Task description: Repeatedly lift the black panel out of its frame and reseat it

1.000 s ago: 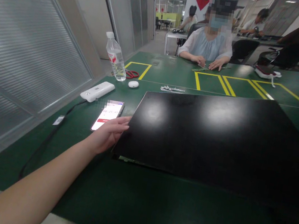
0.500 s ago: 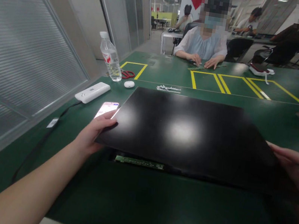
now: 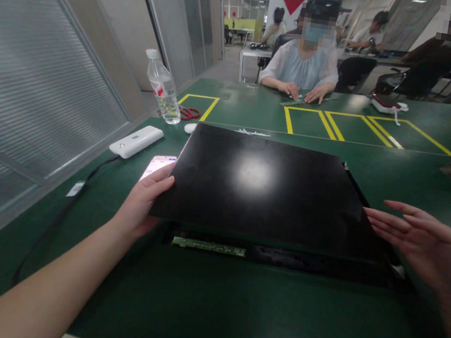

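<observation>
At the black panel (image 3: 263,198), left hand (image 3: 147,193) pinches the left edge, uncurled right hand (image 3: 432,239) at the right.

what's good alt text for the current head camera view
The left hand grips a glossy black panel over a green table, the right hand open at its right edge. A green strip shows below the panel's near edge; a phone and bottle are beyond the left hand, a person sits opposite.

The bare left hand (image 3: 143,197) partly hides the glossy black rectangular panel (image 3: 284,201) and, just beyond, the flat white-screened phone (image 3: 159,164).
</observation>
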Tool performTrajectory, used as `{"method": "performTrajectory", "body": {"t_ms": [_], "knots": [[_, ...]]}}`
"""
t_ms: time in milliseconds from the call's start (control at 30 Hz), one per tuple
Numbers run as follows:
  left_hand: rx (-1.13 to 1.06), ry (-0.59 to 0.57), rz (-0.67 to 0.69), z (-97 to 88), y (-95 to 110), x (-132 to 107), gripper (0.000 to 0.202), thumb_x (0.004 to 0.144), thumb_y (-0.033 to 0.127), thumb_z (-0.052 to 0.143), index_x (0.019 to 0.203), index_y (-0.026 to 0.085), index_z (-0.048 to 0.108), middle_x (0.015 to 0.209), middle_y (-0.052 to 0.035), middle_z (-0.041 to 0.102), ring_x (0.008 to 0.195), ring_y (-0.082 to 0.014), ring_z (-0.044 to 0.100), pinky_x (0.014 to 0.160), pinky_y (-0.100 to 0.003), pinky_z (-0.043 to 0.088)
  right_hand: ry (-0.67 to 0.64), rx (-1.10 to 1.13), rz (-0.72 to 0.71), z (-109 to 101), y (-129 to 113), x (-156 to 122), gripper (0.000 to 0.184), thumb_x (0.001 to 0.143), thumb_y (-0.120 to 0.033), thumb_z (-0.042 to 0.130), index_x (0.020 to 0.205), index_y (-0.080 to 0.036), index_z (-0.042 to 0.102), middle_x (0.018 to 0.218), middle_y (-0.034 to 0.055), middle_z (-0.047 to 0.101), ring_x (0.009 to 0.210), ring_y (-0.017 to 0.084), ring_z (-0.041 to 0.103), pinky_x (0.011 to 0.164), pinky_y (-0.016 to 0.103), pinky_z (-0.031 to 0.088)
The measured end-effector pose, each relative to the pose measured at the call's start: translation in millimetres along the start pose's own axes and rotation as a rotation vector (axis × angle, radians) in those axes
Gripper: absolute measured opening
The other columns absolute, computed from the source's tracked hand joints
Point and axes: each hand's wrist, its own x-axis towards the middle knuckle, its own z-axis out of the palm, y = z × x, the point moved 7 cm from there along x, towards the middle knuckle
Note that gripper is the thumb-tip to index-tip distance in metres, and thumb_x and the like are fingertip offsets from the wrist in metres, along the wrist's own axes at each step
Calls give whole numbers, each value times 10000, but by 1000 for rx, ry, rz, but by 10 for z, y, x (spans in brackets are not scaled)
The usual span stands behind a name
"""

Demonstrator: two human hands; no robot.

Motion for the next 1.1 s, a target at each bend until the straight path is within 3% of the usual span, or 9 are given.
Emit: {"method": "performTrajectory", "body": {"t_ms": [133, 267, 467, 800, 1100], "knots": [[14, -39, -38, 22, -93, 4, 604, 810, 296, 835, 1388, 198, 692, 1293, -97, 781, 1209, -344, 717, 1008, -414, 589, 87, -84, -12, -46, -13, -8, 304, 623, -265, 648, 923, -252, 698, 907, 105, 792, 876, 225, 747, 655, 287, 581], [57, -74, -56, 9, -136, 19, 644, 824, 344, 830, 1432, 206, 664, 1293, -112, 780, 1189, -350, 728, 988, -414, 597, 117, -161, -35, -68, -7, 18, 331, 583, -277, 681, 912, -244, 701, 896, 100, 792, 786, 192, 701, 549, 237, 503], [82, -71, -92, -16, -189, 27, 672, 829, 391, 834, 1456, 240, 648, 1280, -101, 787, 1166, -348, 742, 947, -406, 619, 132, -169, -20, -58, -2, 21, 405, 480, -296, 720, 878, -223, 700, 843, 95, 782, 744, 159, 655, 547, 199, 466], [117, -111, -149, 23, -218, 16, 709, 810, 445, 856, 1468, 292, 642, 1292, -92, 783, 1228, -349, 710, 976, -406, 603, 190, -228, -76, -76, -37, 38, 373, 466, -381, 706, 805, -224, 699, 809, 112, 762, 729, 199, 641, 507, 261, 440], [91, -113, -216, 40, -245, 23, 697, 840, 345, 845, 1491, 249, 616, 1308, -102, 775, 1156, -319, 743, 911, -369, 616, 176, -302, -120, -83, -35, 41, 429, 445, -426, 758, 815, -212, 719, 877, 106, 769, 785, 198, 622, 558, 269, 429]]}}
